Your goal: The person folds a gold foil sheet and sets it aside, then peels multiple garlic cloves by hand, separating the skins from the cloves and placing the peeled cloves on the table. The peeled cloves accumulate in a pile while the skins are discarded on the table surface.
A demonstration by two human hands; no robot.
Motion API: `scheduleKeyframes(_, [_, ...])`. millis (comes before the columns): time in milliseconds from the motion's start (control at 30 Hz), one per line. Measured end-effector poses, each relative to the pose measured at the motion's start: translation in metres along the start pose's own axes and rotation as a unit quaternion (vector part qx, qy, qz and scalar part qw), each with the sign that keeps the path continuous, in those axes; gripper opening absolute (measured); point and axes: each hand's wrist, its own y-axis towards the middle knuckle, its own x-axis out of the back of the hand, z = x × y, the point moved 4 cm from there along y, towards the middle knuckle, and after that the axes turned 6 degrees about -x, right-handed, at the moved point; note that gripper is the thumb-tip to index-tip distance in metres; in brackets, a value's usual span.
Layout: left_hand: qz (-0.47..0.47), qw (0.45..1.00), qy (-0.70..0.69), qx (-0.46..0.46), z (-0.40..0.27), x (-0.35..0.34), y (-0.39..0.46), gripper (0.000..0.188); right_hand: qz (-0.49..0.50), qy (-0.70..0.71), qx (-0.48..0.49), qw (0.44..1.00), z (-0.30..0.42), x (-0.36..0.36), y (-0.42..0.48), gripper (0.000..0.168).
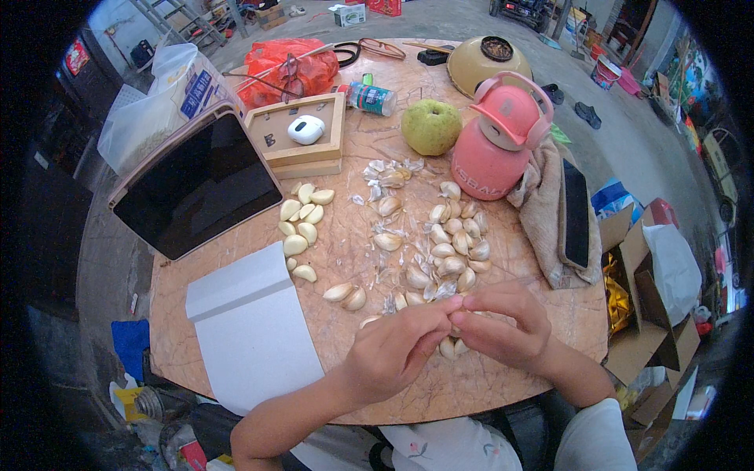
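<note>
My left hand [400, 347] and my right hand [506, 324] meet at the fingertips over the near part of the table. Pinched between them is a small thing, apparently a garlic clove, mostly hidden by the fingers. Just beyond lies a heap of unpeeled garlic cloves [452, 265], some partly covered by my hands. Peeled white cloves [296, 244] form a group at the left, beside the tablet. Two unpeeled cloves [353, 298] sit apart, left of the heap. Papery garlic skins [377, 191] are scattered up the middle.
A folded white paper [253, 335] lies left of my hands. Around the table stand a tablet [197, 185], a wooden frame [294, 147] with a white earbud case [306, 129], a plastic bottle [372, 99], a green fruit [431, 126], a pink bottle [489, 159] and a phone [574, 215] on a cloth [539, 235].
</note>
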Motion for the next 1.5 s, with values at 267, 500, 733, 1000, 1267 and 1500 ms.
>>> scheduleKeyframes(267, [-0.088, 0.976, -0.148, 0.131, 0.006, -0.005, -0.008, 0.014, -0.038, 0.041, 0.015, 0.998, 0.001, 0.002, 0.0, 0.029])
scheduleKeyframes(500, [-0.049, 0.965, 0.082, 0.243, 0.027, 0.016, 0.004, 0.015, -0.034, 0.097, -0.022, 0.994, -0.001, 0.006, -0.002, 0.031])
scheduleKeyframes(733, [-0.022, 0.947, 0.29, 0.14, 0.036, 0.021, 0.008, 0.027, -0.004, 0.125, -0.103, 0.987, -0.006, -0.002, -0.001, 0.034])
scheduleKeyframes(1000, [-0.048, 0.993, 0.053, -0.094, -0.003, 0.004, 0.002, 0.026, -0.001, 0.138, -0.11, 0.984, -0.006, -0.005, -0.002, 0.029])
scheduleKeyframes(1267, [-0.054, 0.992, 0.034, -0.105, 0.001, 0.003, -0.005, 0.029, -0.006, 0.152, -0.107, 0.983, -0.002, -0.003, 0.001, 0.027])
scheduleKeyframes(1500, [-0.063, 0.991, 0.022, -0.115, -0.002, 0.001, -0.005, 0.026, 0.01, 0.147, -0.088, 0.985, -0.002, -0.002, 0.001, 0.027])
